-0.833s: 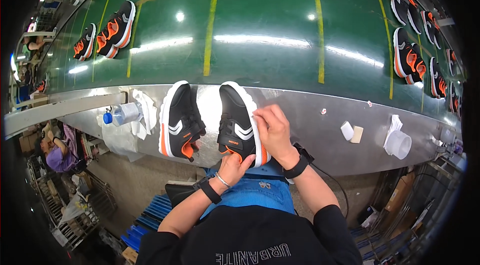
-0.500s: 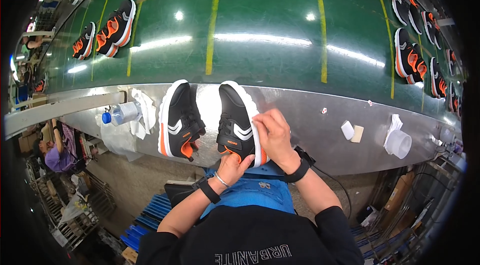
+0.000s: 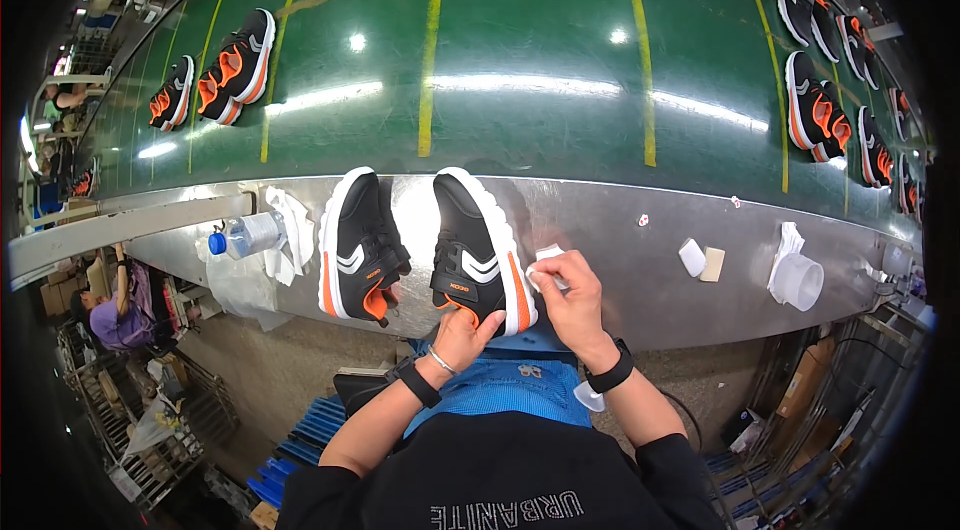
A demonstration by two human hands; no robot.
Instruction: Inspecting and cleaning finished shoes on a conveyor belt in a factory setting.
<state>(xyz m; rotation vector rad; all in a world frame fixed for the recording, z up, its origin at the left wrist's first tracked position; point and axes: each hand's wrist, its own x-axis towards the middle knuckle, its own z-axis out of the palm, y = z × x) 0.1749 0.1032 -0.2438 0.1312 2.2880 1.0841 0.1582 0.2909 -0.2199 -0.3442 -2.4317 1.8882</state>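
A black sneaker (image 3: 464, 248) with a white sole and orange lining points away from me on the metal ledge. My left hand (image 3: 461, 338) grips it at the heel, thumb along the right side of the collar. Just right of its sole, my right hand (image 3: 571, 298) is closed in a pinch on a small white piece (image 3: 547, 253); whether that is cloth or eraser I cannot tell. The hand is apart from the shoe. To the left lies the matching sneaker (image 3: 357, 250), untouched.
Beyond the ledge (image 3: 640, 300) runs a green conveyor belt (image 3: 530, 40) with yellow lines and sneakers at both ends. A bottle (image 3: 248, 234) and white paper (image 3: 291, 230) lie left. Two small blocks (image 3: 703, 260) and a clear plastic cup (image 3: 798, 281) stand right.
My right hand has drawn back from the sneaker's right side, rightward and toward me, and the white piece in its fingers now shows. My left hand keeps its grip on the heel.
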